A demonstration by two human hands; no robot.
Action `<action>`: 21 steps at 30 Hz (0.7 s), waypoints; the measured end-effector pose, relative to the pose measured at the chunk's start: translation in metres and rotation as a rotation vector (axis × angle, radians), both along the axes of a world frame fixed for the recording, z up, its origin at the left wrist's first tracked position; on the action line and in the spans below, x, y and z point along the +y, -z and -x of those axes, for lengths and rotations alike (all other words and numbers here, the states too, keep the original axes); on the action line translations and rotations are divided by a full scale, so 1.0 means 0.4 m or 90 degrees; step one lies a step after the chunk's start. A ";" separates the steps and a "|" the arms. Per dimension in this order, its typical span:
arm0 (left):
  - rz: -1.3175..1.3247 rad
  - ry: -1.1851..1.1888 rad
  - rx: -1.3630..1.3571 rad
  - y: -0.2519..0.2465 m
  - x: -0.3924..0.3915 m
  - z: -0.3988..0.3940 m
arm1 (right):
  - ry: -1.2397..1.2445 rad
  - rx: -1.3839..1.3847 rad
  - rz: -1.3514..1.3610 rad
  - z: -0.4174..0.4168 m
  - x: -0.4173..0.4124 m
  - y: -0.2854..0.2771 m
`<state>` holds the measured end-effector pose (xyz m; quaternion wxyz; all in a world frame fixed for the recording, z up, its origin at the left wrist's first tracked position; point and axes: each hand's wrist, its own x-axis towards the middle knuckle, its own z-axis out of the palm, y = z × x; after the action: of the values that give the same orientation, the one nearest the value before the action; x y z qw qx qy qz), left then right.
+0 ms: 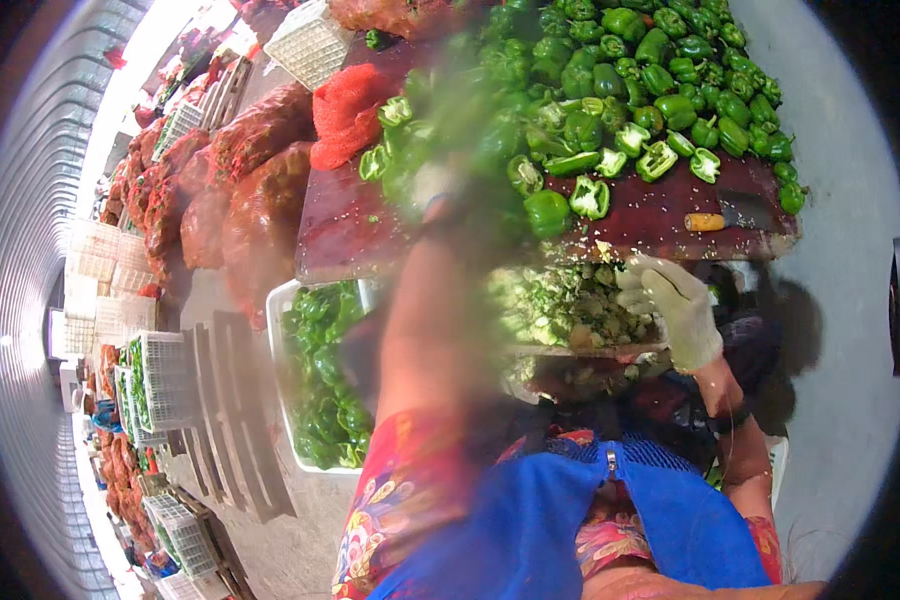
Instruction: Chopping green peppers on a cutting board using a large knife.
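A large heap of green bell peppers (pixel 675 112) lies on a dark red board (pixel 345 217). Cut pepper halves (pixel 590 196) rest along its near side. My left hand (pixel 439 184), gloved and blurred, reaches over the board at the left of the heap; its fingers and anything in them cannot be made out. My right hand (pixel 671 307), in a pale glove, hangs below the board's near edge, beside a container of pepper cores and scraps (pixel 570 307). Its fingers are partly bent, and whether they hold something is unclear. A knife with a yellow handle (pixel 705 222) lies on the board at the right.
A white crate of green peppers (pixel 322 375) stands left of my lap. Red mesh netting (pixel 349 112) lies at the board's left edge. Full mesh sacks (pixel 270 202), a wooden pallet (pixel 232 412) and stacked plastic crates (pixel 166 379) are further left. A grey surface (pixel 840 300) borders the right side.
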<state>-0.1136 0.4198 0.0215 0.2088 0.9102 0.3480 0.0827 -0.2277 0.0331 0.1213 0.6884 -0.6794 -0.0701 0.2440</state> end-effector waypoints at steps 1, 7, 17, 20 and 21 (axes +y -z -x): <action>0.001 0.000 -0.003 0.008 0.013 0.003 | -0.006 0.082 -0.030 -0.010 0.029 -0.003; 0.507 0.072 -0.310 -0.137 -0.178 0.138 | -0.105 0.078 -0.136 -0.120 0.166 0.107; 0.310 0.303 -0.329 -0.159 -0.482 0.421 | 0.159 0.166 -0.231 -0.056 0.073 0.222; 0.136 0.174 -0.263 -0.102 -0.392 0.441 | 0.155 0.266 -0.152 -0.018 0.004 0.179; -0.144 0.202 -0.149 -0.054 -0.345 0.437 | 0.146 0.272 -0.178 -0.011 -0.011 0.182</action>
<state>-0.2884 0.2817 0.0432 0.1547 0.9553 0.1627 0.1921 -0.2232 0.0289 0.0484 0.7977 -0.5147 0.1210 0.2901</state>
